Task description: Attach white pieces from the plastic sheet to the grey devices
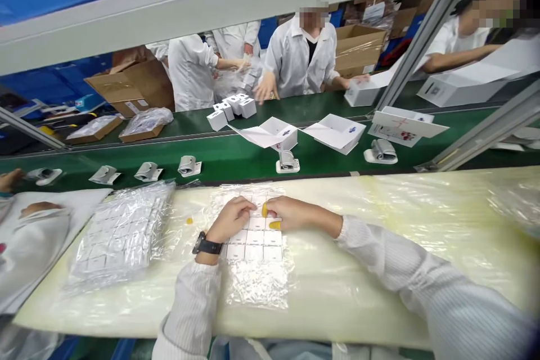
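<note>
A clear plastic bag (pixel 257 287) lies flat on the padded table in front of me, with rows of white square pieces (pixel 253 238) in or under it. My left hand (pixel 233 217), a black watch on its wrist, rests on the bag's upper left part with fingers bent and closed. From the right, my right hand (pixel 289 213) reaches over the upper right squares. Yellow finger cots cover two of its fingertips; these bent fingers press at the pieces, close to my left fingertips. Anything small between the fingers is hidden.
Left of me lies another plastic-wrapped stack of white squares (pixel 120 230), near a loose yellow finger cot (pixel 189 220). A green conveyor (pixel 236 160) carries grey cuff-like devices (pixel 287 162) and open white boxes (pixel 335 132). Co-workers in white coats stand beyond; a metal post (pixel 422 39) rises at right.
</note>
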The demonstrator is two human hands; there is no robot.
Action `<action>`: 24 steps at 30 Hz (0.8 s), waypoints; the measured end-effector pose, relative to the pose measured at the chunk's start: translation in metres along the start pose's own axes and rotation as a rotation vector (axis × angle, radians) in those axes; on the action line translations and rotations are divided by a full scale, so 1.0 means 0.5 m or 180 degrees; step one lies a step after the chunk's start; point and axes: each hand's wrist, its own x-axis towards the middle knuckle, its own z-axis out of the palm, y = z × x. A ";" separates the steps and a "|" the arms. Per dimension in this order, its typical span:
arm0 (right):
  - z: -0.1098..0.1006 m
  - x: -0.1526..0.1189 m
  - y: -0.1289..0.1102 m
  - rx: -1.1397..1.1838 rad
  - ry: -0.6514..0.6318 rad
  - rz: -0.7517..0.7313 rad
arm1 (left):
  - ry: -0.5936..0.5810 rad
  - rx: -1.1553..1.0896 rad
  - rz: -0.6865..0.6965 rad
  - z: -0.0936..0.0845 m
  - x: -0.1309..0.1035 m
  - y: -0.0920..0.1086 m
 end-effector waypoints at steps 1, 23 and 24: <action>-0.002 -0.002 -0.001 -0.0024 -0.0055 -0.0052 | 0.0019 0.0013 -0.0003 0.003 0.000 -0.002; -0.062 -0.086 0.035 0.0994 0.1143 0.0003 | 0.0299 0.0805 0.0866 0.012 0.041 0.024; -0.062 -0.106 0.042 0.1040 0.1482 0.0063 | 0.0538 0.0833 0.1167 0.025 0.058 0.038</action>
